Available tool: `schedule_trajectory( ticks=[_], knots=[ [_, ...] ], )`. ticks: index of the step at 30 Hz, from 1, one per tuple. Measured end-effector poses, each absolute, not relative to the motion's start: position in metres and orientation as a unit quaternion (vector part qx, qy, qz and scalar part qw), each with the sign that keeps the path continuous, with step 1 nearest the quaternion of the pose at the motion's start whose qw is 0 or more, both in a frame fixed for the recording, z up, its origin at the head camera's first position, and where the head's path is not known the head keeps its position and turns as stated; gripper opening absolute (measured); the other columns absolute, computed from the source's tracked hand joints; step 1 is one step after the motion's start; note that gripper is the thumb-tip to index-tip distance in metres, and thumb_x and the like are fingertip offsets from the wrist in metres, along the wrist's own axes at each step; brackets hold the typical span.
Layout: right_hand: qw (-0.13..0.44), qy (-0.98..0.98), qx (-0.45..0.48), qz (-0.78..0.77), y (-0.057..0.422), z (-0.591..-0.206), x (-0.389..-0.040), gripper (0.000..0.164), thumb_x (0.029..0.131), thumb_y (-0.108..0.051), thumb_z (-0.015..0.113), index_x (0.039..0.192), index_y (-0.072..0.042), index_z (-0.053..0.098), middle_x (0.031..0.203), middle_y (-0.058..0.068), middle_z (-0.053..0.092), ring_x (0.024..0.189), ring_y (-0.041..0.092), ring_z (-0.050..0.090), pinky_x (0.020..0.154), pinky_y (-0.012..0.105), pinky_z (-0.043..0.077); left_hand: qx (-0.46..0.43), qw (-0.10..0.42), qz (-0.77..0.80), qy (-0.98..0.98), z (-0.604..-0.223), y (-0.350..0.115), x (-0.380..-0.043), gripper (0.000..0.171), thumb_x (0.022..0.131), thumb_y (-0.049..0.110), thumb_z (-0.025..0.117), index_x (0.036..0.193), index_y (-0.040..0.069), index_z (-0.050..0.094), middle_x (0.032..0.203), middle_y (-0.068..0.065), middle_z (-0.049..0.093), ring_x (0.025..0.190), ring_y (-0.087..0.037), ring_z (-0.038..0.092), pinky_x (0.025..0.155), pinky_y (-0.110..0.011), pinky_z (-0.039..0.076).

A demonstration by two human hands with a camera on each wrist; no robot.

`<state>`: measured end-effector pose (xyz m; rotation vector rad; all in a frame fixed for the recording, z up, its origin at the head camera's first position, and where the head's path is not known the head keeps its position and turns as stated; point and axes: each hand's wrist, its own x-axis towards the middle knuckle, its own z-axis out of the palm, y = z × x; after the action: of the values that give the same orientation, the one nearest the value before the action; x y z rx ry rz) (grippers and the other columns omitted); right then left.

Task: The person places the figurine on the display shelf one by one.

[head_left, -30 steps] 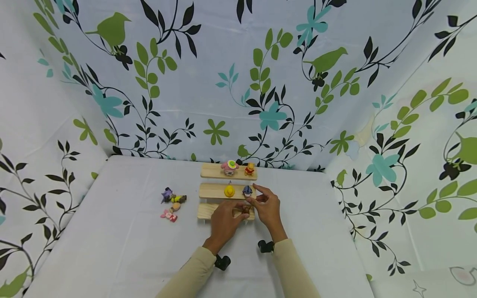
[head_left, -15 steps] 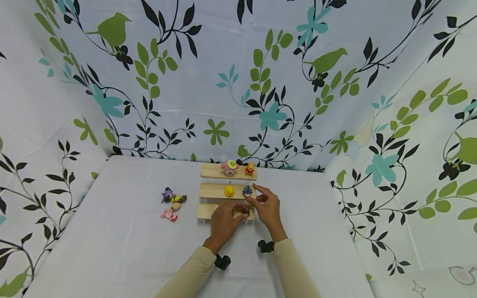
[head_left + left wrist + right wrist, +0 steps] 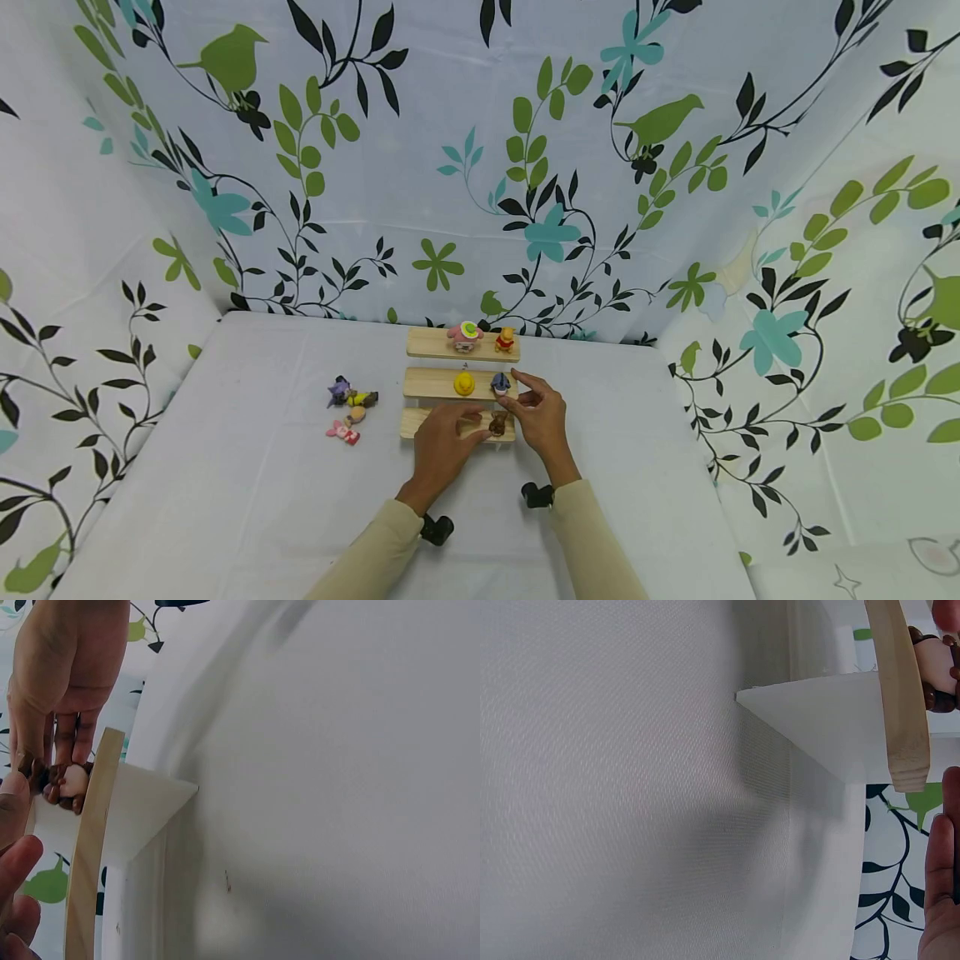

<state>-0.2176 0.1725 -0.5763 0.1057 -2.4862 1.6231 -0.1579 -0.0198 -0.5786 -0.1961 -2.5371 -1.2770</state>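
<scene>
Nearest me: beige sleeves (image 3: 596, 537) and a black wrist camera (image 3: 437, 530) behind each hand. Left hand (image 3: 442, 446): fingers gently bent, thumb and index well parted, gap facing right. Thumb tip is right at the brown animal figurine (image 3: 497, 423); touching or just beside, can't tell. Figurine sits outside that gap, at the right end of the bottom wooden shelf (image 3: 420, 423); left wrist view shows its pale belly, base against the plank.

Right hand (image 3: 542, 417): reaches in from the other side, thumb and index spread, other fingers fairly straight in the wrist views. Thumb tip sits just above the brown one in the head view. Blue-grey figurine (image 3: 500, 383) on the middle wooden shelf (image 3: 427, 382) appears between thumb and index; contact there, can't tell.

Left of the right index, same shelf: yellow figurine (image 3: 464, 383). Well left of both hands, on the white cloth (image 3: 285, 500): loose cluster of purple figurine (image 3: 339, 389), yellow-and-dark figurine (image 3: 362, 398), tan piece (image 3: 356, 414), pink-and-red figurine (image 3: 344, 432).

Beyond both grips, top wooden shelf (image 3: 427, 343): pink figurine (image 3: 462, 336) with green-and-white top, Winnie-the-Pooh figurine (image 3: 505, 338) to its right. Farthest: leaf-and-bird print backdrop (image 3: 480, 167).
</scene>
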Motion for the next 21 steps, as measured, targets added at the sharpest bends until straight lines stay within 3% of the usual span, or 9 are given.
schedule_trajectory(
  ticks=[5, 12, 16, 21],
  knots=[
    [0.083, -0.829, 0.04, 0.552, 0.174, -0.577, -0.217, 0.056, 0.085, -0.024, 0.088, 0.139, -0.015, 0.073, 0.134, 0.005, 0.073, 0.09, 0.017, 0.07, 0.076, 0.017, 0.057, -0.058, 0.155, -0.44, -0.882, -0.576, -0.031, -0.153, 0.039, 0.082, 0.028, 0.093, 0.118, 0.022, 0.081, 0.102, 0.005, 0.082, 0.076, -0.016, 0.063, 0.066, -0.026, 0.046],
    [0.076, -0.828, 0.035, 0.554, 0.174, -0.578, -0.217, 0.056, 0.085, -0.024, 0.088, 0.139, -0.019, 0.073, 0.135, 0.003, 0.072, 0.092, 0.018, 0.069, 0.078, 0.017, 0.056, -0.035, 0.168, -0.435, -0.884, -0.577, -0.046, -0.148, 0.034, 0.082, 0.027, 0.094, 0.114, 0.025, 0.082, 0.097, 0.006, 0.081, 0.071, -0.006, 0.051, 0.062, -0.024, 0.041],
    [0.078, -0.827, 0.039, 0.556, 0.173, -0.578, -0.218, 0.058, 0.085, -0.022, 0.088, 0.14, -0.014, 0.072, 0.136, 0.005, 0.072, 0.093, 0.018, 0.069, 0.078, 0.016, 0.056, -0.029, 0.182, -0.43, -0.884, -0.577, -0.054, -0.147, 0.033, 0.081, 0.027, 0.095, 0.112, 0.024, 0.083, 0.095, 0.006, 0.081, 0.07, -0.006, 0.05, 0.061, -0.024, 0.04],
    [0.076, -0.826, 0.038, 0.557, 0.173, -0.577, -0.218, 0.057, 0.085, -0.022, 0.088, 0.139, -0.017, 0.072, 0.136, 0.005, 0.072, 0.092, 0.017, 0.069, 0.078, 0.016, 0.056, -0.02, 0.195, -0.425, -0.883, -0.578, -0.065, -0.146, 0.033, 0.08, 0.026, 0.095, 0.111, 0.022, 0.083, 0.092, 0.006, 0.081, 0.069, -0.008, 0.046, 0.058, -0.024, 0.037]
  ],
)
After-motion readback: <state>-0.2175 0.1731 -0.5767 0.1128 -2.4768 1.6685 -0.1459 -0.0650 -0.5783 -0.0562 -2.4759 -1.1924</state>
